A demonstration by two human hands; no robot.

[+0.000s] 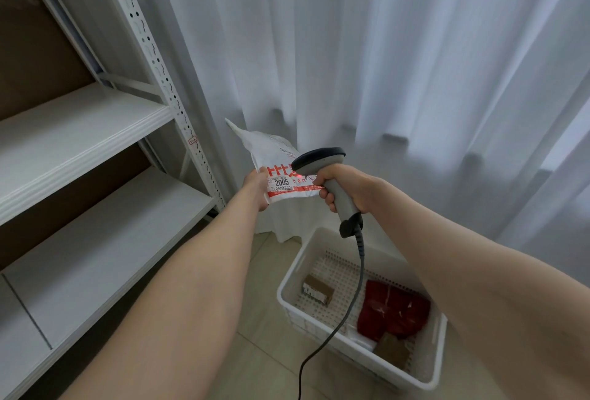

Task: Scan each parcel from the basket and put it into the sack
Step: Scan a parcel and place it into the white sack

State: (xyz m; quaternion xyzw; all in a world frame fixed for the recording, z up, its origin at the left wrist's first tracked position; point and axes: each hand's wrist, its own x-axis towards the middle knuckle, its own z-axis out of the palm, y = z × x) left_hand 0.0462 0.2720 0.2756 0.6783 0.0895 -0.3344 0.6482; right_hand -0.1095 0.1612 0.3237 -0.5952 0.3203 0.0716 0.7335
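the left hand grips the lower left edge of a white poly mailer with red print. the mailer is held up between the two hands, its printed face turned back toward the person. its long axis runs from the red-banded end by the hands up and away to a far corner that points up and left. the right hand is wrapped round the handle of a grey barcode scanner. the scanner's dark head points left at the mailer's label, where a red glow shows, and its handle slants down to the right. its cable hangs down below the right hand. under the right forearm sits a white plastic basket holding a small cardboard box, a red parcel and a brown parcel. a white shelf rack stands left of the left hand, and a white curtain hangs beyond both hands.
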